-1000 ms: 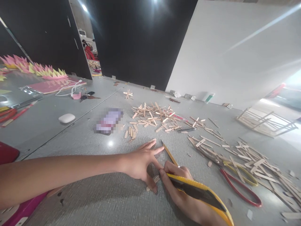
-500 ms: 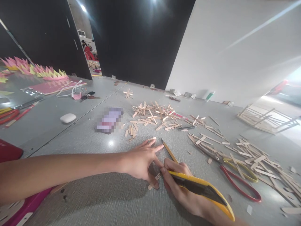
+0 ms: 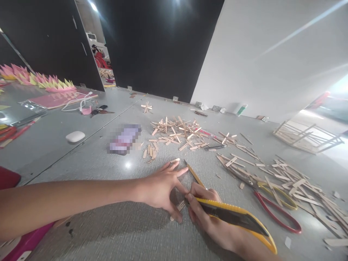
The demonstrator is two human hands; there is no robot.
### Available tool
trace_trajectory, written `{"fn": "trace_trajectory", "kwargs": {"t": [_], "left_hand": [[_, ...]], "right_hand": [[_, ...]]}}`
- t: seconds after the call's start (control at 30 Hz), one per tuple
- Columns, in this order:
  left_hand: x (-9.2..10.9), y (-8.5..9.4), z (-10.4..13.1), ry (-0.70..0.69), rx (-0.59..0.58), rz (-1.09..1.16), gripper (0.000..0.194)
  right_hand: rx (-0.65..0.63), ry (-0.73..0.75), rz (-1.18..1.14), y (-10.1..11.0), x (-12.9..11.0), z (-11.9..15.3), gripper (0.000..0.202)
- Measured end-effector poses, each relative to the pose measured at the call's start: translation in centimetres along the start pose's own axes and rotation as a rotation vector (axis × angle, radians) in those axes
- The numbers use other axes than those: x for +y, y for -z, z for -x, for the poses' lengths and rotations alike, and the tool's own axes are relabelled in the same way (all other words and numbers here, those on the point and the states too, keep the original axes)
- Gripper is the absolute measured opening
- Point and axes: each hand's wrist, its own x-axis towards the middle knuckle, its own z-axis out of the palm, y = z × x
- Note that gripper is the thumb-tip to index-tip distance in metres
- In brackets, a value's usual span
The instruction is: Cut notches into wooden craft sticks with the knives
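Observation:
My left hand [image 3: 159, 186] is spread over the grey table, fingers apart. Its thumb and index finger rest at a short wooden stick [image 3: 181, 206], partly hidden. Under the middle fingertips lies another small wooden stick [image 3: 174, 160]. My right hand [image 3: 209, 210] is wrapped round a yellow and black utility knife [image 3: 231, 214], its front end at the stick by my left index finger. The blade itself is hidden or too small to make out. Just beyond my right fingers lies a slim yellow pencil-like rod [image 3: 194, 173] with a dark tip.
Several crossed wooden sticks [image 3: 176, 132] are piled ahead. Scissors with red and yellow handles [image 3: 277, 212] lie right, among loose sticks [image 3: 301, 183]. A stick frame [image 3: 307, 137] stands far right. Left are a phone [image 3: 125, 139], a white case [image 3: 75, 136] and keys [image 3: 102, 110].
My left thumb has shifted slightly down beside the short stick, showing more of it. The knife handle's rear end has swung slightly right. The whole view has drifted a little.

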Motion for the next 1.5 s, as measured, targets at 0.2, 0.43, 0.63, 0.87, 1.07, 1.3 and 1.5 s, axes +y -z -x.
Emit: {"fn": "trace_trajectory", "kwargs": {"t": [0.2, 0.43, 0.63, 0.87, 1.07, 1.3, 1.5], "left_hand": [[0.1, 0.0, 0.0, 0.021, 0.001, 0.002, 0.064], [0.1, -0.1, -0.1, 0.023, 0.014, 0.007, 0.061], [0.3, -0.1, -0.1, 0.038, 0.045, 0.014, 0.053], [0.4, 0.0, -0.3, 0.067, 0.019, -0.001, 0.057], [0.6, 0.1, -0.4, 0.078, -0.001, -0.007, 0.060], [1.1, 0.0, 0.1, 0.067, 0.010, -0.007, 0.067], [1.9, 0.4, 1.1, 0.130, 0.104, 0.033, 0.084]], "right_hand": [[0.020, 0.035, 0.015, -0.3, 0.3, -0.1, 0.044], [0.079, 0.106, 0.083, 0.0, -0.5, -0.1, 0.038], [0.048, 0.116, 0.109, 0.9, -1.3, -0.2, 0.034], [-0.029, 0.067, 0.098, 0.8, -1.0, -0.2, 0.040], [-0.063, 0.061, 0.091, 1.4, -1.4, -0.2, 0.040], [0.000, 0.128, 0.148, 0.9, -0.7, 0.2, 0.037], [0.084, 0.292, 0.491, 5.1, 0.7, -0.4, 0.017]]}}
